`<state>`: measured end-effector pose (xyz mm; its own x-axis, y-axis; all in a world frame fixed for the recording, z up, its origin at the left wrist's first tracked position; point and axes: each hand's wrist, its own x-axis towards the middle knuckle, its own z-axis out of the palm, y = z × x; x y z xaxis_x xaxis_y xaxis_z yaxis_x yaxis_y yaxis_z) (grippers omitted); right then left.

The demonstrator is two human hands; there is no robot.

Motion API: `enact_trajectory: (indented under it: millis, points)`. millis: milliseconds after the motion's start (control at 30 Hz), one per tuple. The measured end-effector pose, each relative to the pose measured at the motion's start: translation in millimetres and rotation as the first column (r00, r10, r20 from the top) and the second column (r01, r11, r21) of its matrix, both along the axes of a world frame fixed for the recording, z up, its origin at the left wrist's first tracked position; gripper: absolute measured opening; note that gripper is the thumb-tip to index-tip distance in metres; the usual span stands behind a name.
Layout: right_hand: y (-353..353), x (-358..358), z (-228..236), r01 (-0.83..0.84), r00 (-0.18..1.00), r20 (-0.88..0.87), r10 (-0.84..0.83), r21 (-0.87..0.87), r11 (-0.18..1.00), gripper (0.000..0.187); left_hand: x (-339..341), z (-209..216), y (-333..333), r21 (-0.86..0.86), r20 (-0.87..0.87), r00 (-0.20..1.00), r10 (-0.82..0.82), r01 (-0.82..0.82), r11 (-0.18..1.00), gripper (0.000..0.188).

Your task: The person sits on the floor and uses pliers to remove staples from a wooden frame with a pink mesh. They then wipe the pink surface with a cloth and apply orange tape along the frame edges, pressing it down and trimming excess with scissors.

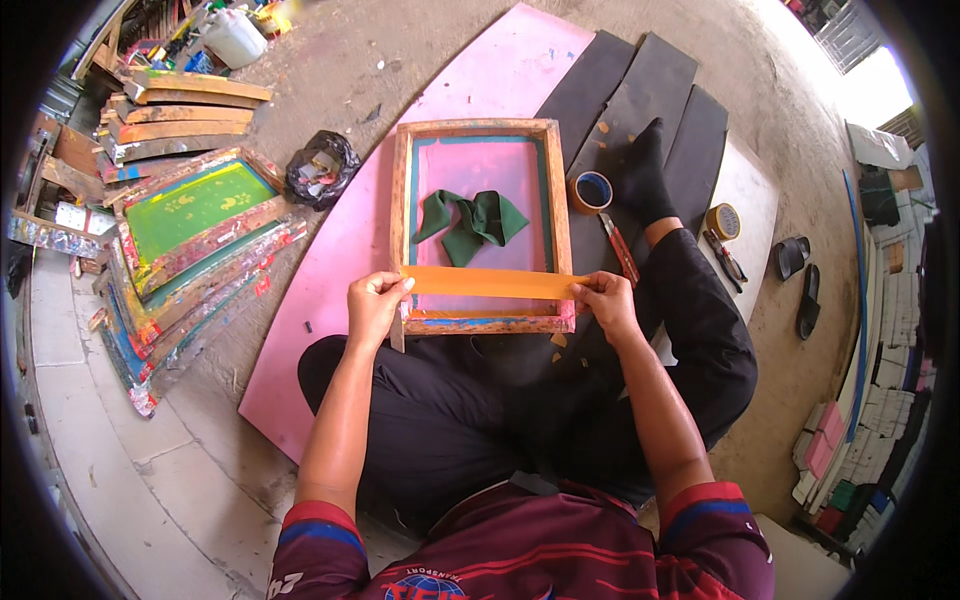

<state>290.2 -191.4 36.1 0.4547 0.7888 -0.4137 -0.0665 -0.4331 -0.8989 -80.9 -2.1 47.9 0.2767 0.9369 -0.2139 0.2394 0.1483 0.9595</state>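
Note:
A strip of orange-brown tape (pixel 492 283) is stretched across the near part of a wooden screen-printing frame (pixel 400 200). My left hand (pixel 372 308) pinches the tape's left end by the frame's left rail. At the right rail, my right hand (pixel 610 303) pinches the other end. Whether the tape touches the mesh, I cannot tell. A crumpled dark green cloth (pixel 485 218) lies on the pinkish mesh, beyond the tape. To the frame's right are a roll of tape (pixel 591 192) and a red utility knife (pixel 620 250).
The frame rests on a pink board (pixel 300 370) beside dark mats (pixel 640 100). A second tape roll (pixel 723 221) and pliers (pixel 725 262) lie right of my leg. Stacked paint-stained frames (pixel 200 210), a black plastic bag (pixel 322 170) and a white jerrycan (pixel 233 38) stand left.

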Motion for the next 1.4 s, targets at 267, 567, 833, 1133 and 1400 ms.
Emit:
enact_trajectory:
  millis: [267, 567, 833, 1133, 1400]
  points:
    - [6.6, -9.5, -0.2, 0.080, 0.997, 0.013, -0.079, -0.067, 0.995, 0.017, -2.0, -22.4, 4.3, -0.079, -0.021, 1.000, 0.013, -0.014, 0.997, 0.013]
    - [18.4, -10.5, -4.4, 0.121, 0.993, 0.001, -0.121, -0.028, 0.992, 0.011, 0.5, -22.9, 13.9, 0.014, 0.063, 0.997, 0.033, -0.034, 0.999, 0.014]
    - [27.1, -17.8, 3.1, 0.086, 0.973, 0.213, -0.085, 0.003, 0.996, 0.026, 0.0, -12.9, 17.6, 0.026, -0.096, 0.994, 0.044, -0.042, 0.999, 0.017]
    - [32.3, -32.0, 7.6, 0.093, 0.924, 0.375, -0.080, -0.018, 0.996, 0.023, 3.9, 20.3, 26.1, 0.165, -0.334, 0.940, -0.068, 0.129, 0.978, 0.031]
    - [31.0, -34.5, 5.5, -0.103, 0.822, 0.556, 0.121, -0.064, 0.993, 0.012, -2.8, 9.7, 29.8, 0.340, -0.636, 0.749, -0.185, 0.488, 0.804, 0.020]
